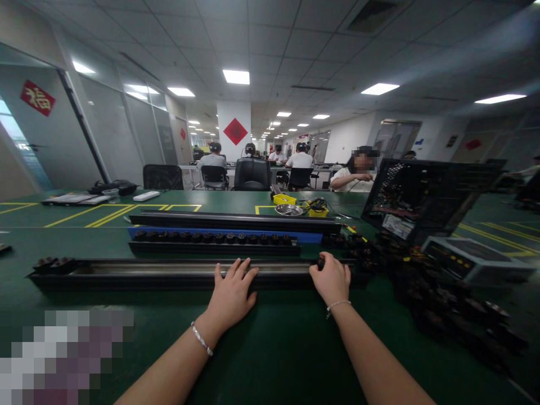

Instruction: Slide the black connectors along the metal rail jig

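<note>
On green bench, long rail [169, 270] lies crosswise. My left hand [231, 295] flat on it, gripping nothing; right hand [331, 279] pinches black plug [321, 261] at channel. Risk: rail slides, plug jams crooked.

Your head camera sits just above the green table [270, 349], near its front edge, facing forward and slightly down across it.

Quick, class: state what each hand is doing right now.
Left hand: open, fingers spread flat on the long black rail.
Right hand: curled closed at the rail, pinching a small black part.
</note>
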A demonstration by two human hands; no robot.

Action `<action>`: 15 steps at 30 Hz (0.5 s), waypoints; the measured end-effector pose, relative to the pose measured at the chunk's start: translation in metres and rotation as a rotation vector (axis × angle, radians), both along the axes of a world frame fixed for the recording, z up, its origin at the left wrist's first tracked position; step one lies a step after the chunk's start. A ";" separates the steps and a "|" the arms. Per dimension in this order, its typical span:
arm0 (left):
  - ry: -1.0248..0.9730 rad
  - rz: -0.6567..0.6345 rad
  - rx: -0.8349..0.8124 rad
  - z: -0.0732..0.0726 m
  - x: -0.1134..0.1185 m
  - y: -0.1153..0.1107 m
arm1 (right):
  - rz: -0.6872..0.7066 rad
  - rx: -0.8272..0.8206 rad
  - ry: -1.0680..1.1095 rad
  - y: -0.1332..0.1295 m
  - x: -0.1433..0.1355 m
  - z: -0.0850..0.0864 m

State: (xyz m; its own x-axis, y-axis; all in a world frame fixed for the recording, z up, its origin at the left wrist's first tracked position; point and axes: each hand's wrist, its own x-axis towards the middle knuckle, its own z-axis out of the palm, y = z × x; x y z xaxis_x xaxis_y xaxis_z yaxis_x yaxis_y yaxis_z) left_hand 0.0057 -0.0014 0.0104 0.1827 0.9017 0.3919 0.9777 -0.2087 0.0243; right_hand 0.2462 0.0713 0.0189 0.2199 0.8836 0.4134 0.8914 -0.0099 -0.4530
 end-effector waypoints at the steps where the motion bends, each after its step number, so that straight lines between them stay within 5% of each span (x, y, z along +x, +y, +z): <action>1: -0.001 -0.001 -0.001 0.000 0.000 0.000 | 0.002 -0.003 0.001 0.000 0.000 0.000; 15: 0.011 0.008 0.004 -0.001 0.000 0.000 | -0.053 -0.005 0.006 0.001 0.005 0.001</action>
